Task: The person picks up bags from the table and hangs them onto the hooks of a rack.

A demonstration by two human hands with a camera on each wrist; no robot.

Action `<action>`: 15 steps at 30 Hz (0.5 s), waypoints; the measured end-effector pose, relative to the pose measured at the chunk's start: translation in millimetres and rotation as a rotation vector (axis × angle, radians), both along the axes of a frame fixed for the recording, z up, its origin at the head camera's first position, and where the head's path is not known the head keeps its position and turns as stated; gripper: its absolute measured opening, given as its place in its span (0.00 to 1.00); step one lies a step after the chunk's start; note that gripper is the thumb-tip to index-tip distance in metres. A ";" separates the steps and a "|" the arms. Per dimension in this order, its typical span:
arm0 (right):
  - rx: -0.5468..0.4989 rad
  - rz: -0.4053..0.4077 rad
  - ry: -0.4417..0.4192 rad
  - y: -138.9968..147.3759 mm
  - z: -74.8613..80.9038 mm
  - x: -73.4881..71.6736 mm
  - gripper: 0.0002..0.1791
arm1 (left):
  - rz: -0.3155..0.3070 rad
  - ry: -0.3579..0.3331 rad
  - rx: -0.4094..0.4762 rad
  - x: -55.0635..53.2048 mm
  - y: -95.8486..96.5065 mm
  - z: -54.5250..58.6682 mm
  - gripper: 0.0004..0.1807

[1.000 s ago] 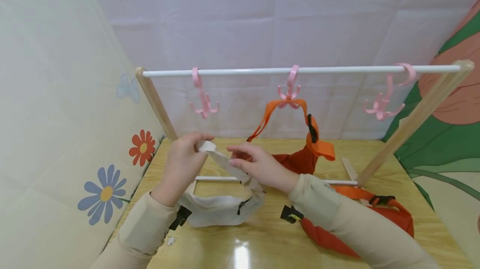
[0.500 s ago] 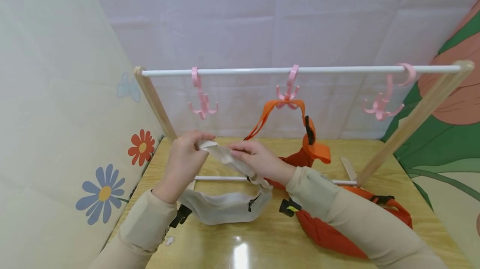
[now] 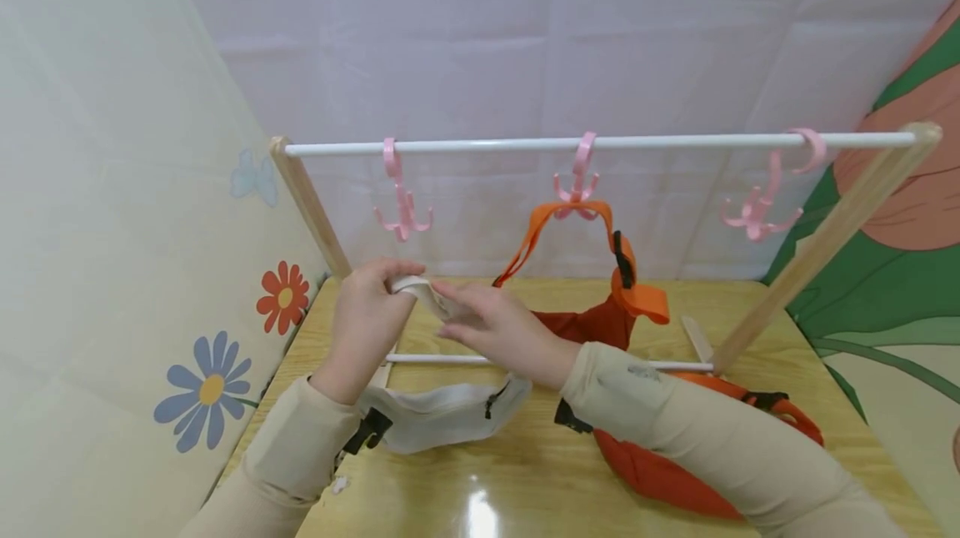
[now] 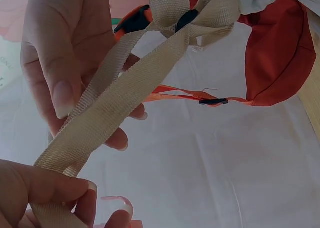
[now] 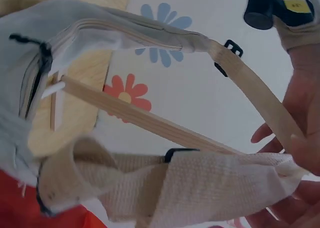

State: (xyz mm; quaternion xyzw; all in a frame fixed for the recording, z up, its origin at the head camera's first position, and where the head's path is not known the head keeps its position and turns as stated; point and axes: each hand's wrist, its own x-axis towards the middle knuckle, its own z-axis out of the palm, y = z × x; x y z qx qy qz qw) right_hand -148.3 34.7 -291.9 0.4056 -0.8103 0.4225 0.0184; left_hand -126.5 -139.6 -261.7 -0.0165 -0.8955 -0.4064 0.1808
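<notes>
A pale grey waist bag point(image 3: 442, 419) hangs low over the table by its beige webbing strap point(image 4: 117, 113). Up near the left end of the rack, my left hand point(image 3: 365, 325) pinches the folded end of this strap between thumb and fingers. My right hand point(image 3: 506, 336) is beside it, fingers and thumb spread loosely on either side of the strap, as the left wrist view shows. A black slider point(image 4: 187, 20) sits further along the doubled webbing. In the right wrist view the bag's zipper point(image 5: 37, 70) and the strap looping to my left hand point(image 5: 302, 148) show.
A white rail point(image 3: 480, 145) on wooden posts carries three pink hooks, the left one point(image 3: 403, 213) behind my hands. An orange-red bag point(image 3: 596, 323) hangs from the middle hook. Another red bag point(image 3: 667, 475) lies on the wooden table point(image 3: 397, 496) under my right forearm.
My right hand closed in on the strap, then slid left along it toward my left hand, its grip loosening. The grey bag swayed right and back. My left hand barely moved.
</notes>
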 end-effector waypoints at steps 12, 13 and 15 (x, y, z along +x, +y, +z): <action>0.118 -0.166 0.451 -9.2 0.9 0.9 0.13 | -0.018 -0.010 0.003 1.4 2.8 -0.4 0.13; 0.114 -0.173 0.439 -8.7 1.6 0.5 0.12 | -0.024 -0.012 0.005 1.5 2.5 -0.9 0.13; 0.109 -0.185 0.434 -7.7 2.9 -0.6 0.12 | -0.042 -0.011 0.007 2.0 1.5 -2.3 0.13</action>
